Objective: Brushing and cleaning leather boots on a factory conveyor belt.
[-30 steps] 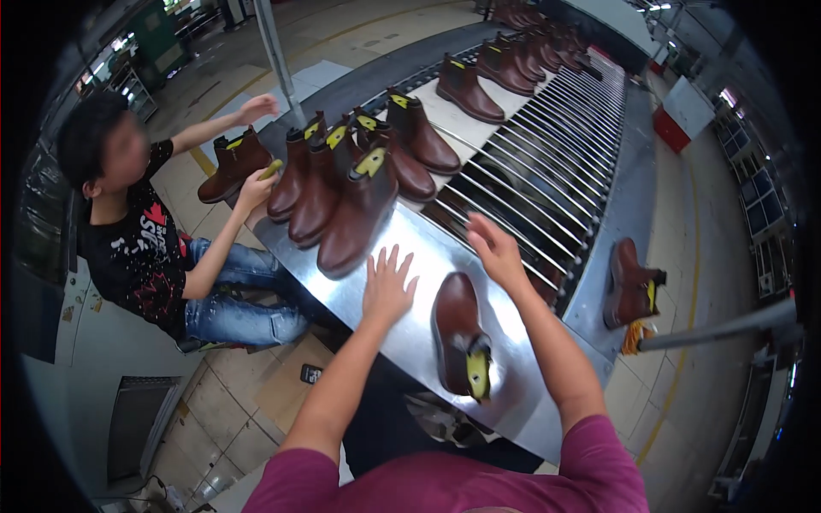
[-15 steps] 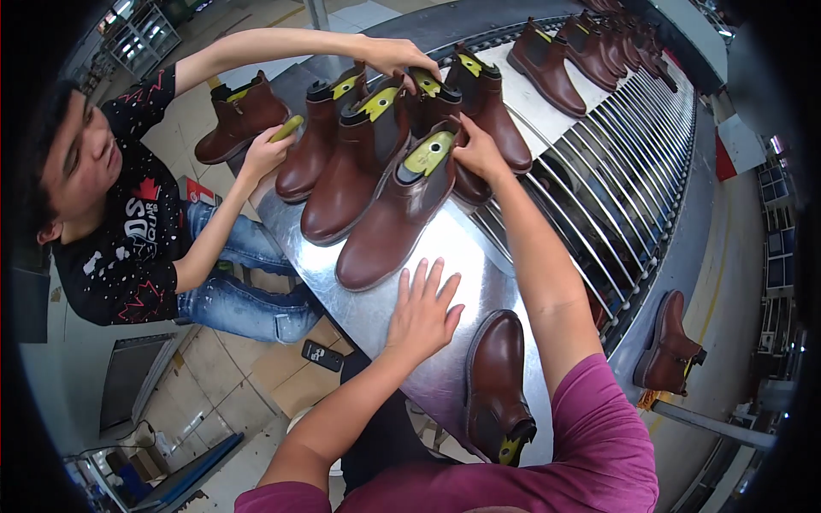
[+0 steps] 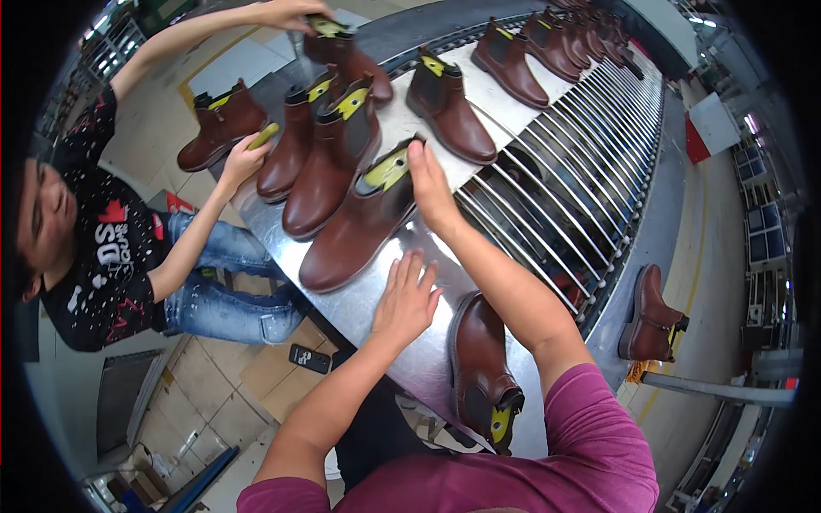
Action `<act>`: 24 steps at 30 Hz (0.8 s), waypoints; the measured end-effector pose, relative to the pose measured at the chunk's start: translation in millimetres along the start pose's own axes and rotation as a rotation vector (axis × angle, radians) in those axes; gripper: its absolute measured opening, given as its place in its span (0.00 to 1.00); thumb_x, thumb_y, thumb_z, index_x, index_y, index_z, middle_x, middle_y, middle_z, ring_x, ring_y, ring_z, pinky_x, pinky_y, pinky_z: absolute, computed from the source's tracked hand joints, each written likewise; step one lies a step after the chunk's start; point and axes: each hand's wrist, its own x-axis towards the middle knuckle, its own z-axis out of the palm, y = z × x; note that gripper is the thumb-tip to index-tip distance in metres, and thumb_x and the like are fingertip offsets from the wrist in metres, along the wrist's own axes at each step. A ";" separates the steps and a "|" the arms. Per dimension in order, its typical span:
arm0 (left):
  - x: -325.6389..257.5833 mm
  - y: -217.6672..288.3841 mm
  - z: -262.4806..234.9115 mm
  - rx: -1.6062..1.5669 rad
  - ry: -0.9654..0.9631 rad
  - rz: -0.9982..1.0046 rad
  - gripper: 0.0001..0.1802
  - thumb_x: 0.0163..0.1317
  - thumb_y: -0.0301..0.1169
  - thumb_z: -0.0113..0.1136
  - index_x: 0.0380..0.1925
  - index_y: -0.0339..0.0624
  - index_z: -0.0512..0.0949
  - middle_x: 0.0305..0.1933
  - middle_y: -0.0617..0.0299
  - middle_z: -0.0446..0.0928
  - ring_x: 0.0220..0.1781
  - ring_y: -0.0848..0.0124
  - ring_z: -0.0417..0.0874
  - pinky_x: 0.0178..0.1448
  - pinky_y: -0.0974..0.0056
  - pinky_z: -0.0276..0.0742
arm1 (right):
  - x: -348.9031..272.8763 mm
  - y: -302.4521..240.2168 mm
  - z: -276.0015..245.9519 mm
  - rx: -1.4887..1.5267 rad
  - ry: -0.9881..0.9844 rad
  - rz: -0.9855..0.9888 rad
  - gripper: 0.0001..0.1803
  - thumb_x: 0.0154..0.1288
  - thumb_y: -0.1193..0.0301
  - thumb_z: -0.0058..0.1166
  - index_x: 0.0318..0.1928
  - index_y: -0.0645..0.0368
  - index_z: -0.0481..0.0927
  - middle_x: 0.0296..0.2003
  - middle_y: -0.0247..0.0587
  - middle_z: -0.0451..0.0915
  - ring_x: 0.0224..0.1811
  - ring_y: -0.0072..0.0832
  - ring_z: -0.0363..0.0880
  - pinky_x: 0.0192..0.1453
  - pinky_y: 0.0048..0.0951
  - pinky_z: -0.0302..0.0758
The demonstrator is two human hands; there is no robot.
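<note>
At the shaft of a brown leather ankle boot [image 3: 346, 244] is my right hand [image 3: 434, 186], its thumb at the top edge beside the yellow-green lining; its other fingers are partly hidden. The boot stands on a shiny metal table [image 3: 445, 265], toe pointing towards me and left. My left hand [image 3: 406, 299] is open just below this boot, palm down over the metal, holding nothing. Close beside the held boot stand two more brown boots [image 3: 318, 192]. Another boot [image 3: 481, 363] lies on the table near my right forearm, its shaft towards me.
A co-worker on the left grips a boot [image 3: 346, 61] at the far edge and holds a yellow-green object [image 3: 263, 137]. One boot [image 3: 449, 107] stands by the metal roller conveyor [image 3: 573, 171]; several line its far side. Another boot [image 3: 654, 316] is at right.
The co-worker's raised hand has carried a boot away from the cluster to the far left. My right hand and its boot have shifted left, closer to the neighbouring boots. The view has turned slightly.
</note>
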 end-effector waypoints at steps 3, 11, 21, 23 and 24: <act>-0.7 -2.3 -1.0 0.008 -0.015 -0.014 0.28 0.74 0.42 0.57 0.68 0.39 0.72 0.77 0.39 0.63 0.81 0.43 0.60 0.84 0.43 0.55 | 28.9 30.0 -40.4 -0.017 -0.160 0.153 0.38 0.82 0.42 0.41 0.57 0.70 0.82 0.56 0.51 0.84 0.64 0.35 0.78 0.74 0.34 0.66; 9.3 12.1 -2.3 -0.056 -0.008 0.023 0.28 0.72 0.40 0.60 0.67 0.40 0.73 0.77 0.38 0.63 0.81 0.42 0.61 0.83 0.43 0.56 | 174.5 66.2 -120.2 -0.823 -0.020 0.064 0.58 0.46 0.45 0.78 0.74 0.56 0.65 0.64 0.53 0.79 0.70 0.50 0.74 0.71 0.46 0.72; -2.2 2.7 1.9 -0.065 0.048 0.003 0.30 0.71 0.38 0.61 0.69 0.36 0.69 0.75 0.35 0.64 0.79 0.40 0.63 0.81 0.42 0.58 | 122.4 13.1 -109.6 -0.584 -0.080 0.464 0.40 0.48 0.48 0.77 0.57 0.59 0.84 0.50 0.49 0.88 0.49 0.38 0.88 0.57 0.35 0.81; 1.0 6.3 3.5 -0.161 0.104 -0.007 0.35 0.74 0.39 0.57 0.75 0.33 0.62 0.75 0.33 0.64 0.78 0.39 0.62 0.82 0.43 0.56 | 97.7 -5.9 -128.5 -0.625 -0.040 0.494 0.39 0.48 0.46 0.77 0.54 0.60 0.86 0.49 0.49 0.88 0.49 0.38 0.88 0.57 0.35 0.81; 6.4 7.4 4.7 -0.171 0.106 0.018 0.35 0.74 0.39 0.57 0.75 0.33 0.62 0.75 0.33 0.64 0.78 0.39 0.62 0.82 0.43 0.56 | 85.3 -14.6 -139.1 -0.654 -0.020 0.530 0.39 0.48 0.44 0.76 0.52 0.62 0.87 0.48 0.50 0.88 0.48 0.39 0.89 0.57 0.35 0.81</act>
